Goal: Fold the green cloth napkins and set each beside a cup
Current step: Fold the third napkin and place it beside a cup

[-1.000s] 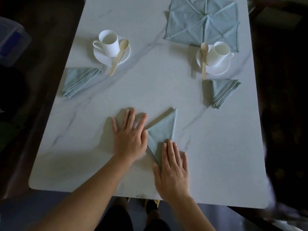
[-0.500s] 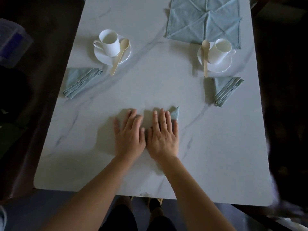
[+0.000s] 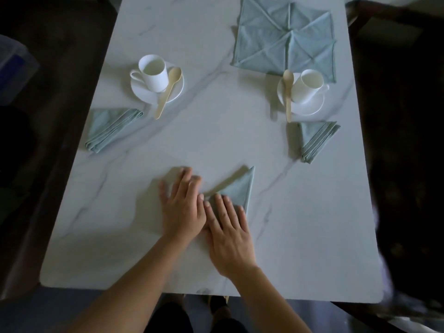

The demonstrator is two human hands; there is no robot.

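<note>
A pale green napkin (image 3: 239, 188) lies folded into a triangle near the table's front middle. My left hand (image 3: 182, 207) presses flat on its left part with straight fingers. My right hand (image 3: 228, 231) lies flat on its lower right part, fingers straight. One folded napkin (image 3: 110, 127) sits left of the left white cup (image 3: 153, 73). Another folded napkin (image 3: 314, 139) lies below the right white cup (image 3: 306, 85). A stack of unfolded green napkins (image 3: 283, 39) lies at the far right.
Each cup stands on a white saucer (image 3: 176, 91) with a wooden spoon (image 3: 168, 92) leaning on it; the right spoon (image 3: 288, 94) points toward me. The white marble table (image 3: 300, 236) is ringed by dark floor and chairs. A plastic box (image 3: 14, 66) sits off the left edge.
My right hand slid up over the napkin beside the left hand, then back down toward me, uncovering the triangle's upper point again. The left hand stayed pressing in place.
</note>
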